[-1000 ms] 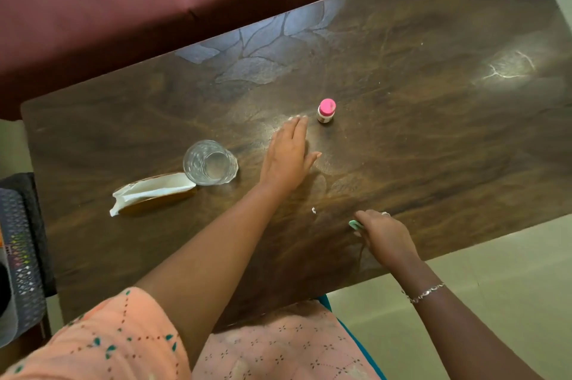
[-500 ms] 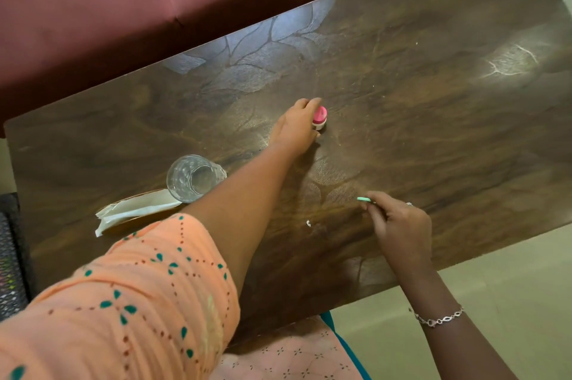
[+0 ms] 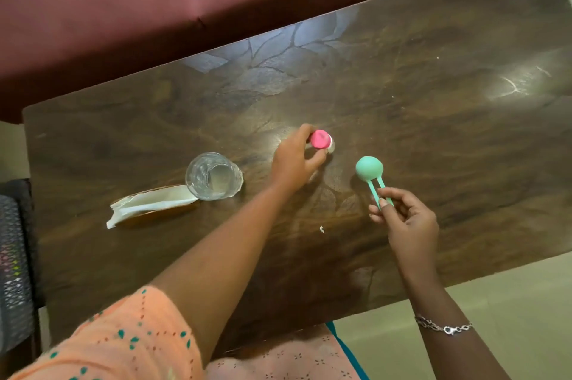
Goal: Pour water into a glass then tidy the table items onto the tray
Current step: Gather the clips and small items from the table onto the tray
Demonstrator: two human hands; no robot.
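Right now both hands work over the dark wood tabletop point(image 3: 433, 138), which runs diagonally across the view w/ a maroon sofa point(image 3: 154, 8) behind its far edge. Left hand point(image 3: 295, 160) sits near the centre, fingers closed round a small bottle w/ a pink cap point(image 3: 320, 139); the bottle is tilted, cap pointing toward 1 o'clock, white body mostly hidden behind the fingers, so can't tell if its base touches the wood. Right hand point(image 3: 408, 218) is at approx 4 o'clock from the bottle, thumb and fingers pinched shut on the two thin prongs of a mint-green item w/ a round head point(image 3: 369, 168); the head points toward 11 o'clock, just beside the left hand but apart from it. Clear drinking glass point(image 3: 213, 176) stands upright at 9 o'clock from the left hand, some water visible at the bottom. Touching the glass at its 8 o'clock side lies a crumpled white napkin point(image 3: 148, 204) on top of a brownish flat thing, edges only showing. Tiny white scrap point(image 3: 322, 228) lies between the two forearms. Silver bracelet point(image 3: 442, 326) on the right wrist; orange patterned sleeve point(image 3: 123, 342) on the left arm. Dark mesh basket point(image 3: 14, 271) sits off the tabletop's left end, at 8 o'clock.
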